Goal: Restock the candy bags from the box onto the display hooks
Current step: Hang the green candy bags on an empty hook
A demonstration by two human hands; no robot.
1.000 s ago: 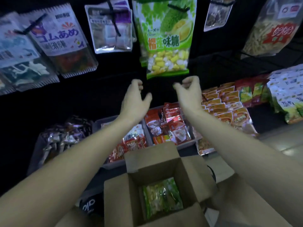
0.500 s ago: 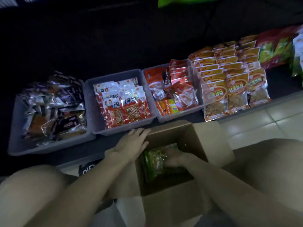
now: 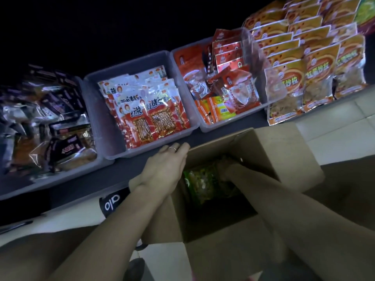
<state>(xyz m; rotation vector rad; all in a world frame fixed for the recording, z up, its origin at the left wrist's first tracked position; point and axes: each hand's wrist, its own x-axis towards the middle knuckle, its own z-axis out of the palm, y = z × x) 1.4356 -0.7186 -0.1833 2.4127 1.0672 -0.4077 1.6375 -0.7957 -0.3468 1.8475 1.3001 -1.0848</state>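
The open brown cardboard box [image 3: 239,179] sits on the floor just in front of the low shelf, within easy reach for restocking. The left hand [image 3: 166,167] lies flat, fingers straight, on the box's left rim and flap, apparently to steady it and keep the flap clear. The right hand [image 3: 227,169] is deep inside the box, on the far end of the green-and-yellow plastic candy bag [image 3: 203,184]; it seems to grip it, but the dim light hides the fingers, so I cannot tell. The bag lies inside the box, not yet lifted. No display hooks are in view.

Beyond the box stand grey plastic bins [image 3: 113,142] of red snack packets.

Against half a second ago, both hands sit much as they did; the view has moved closer and tilted slightly.
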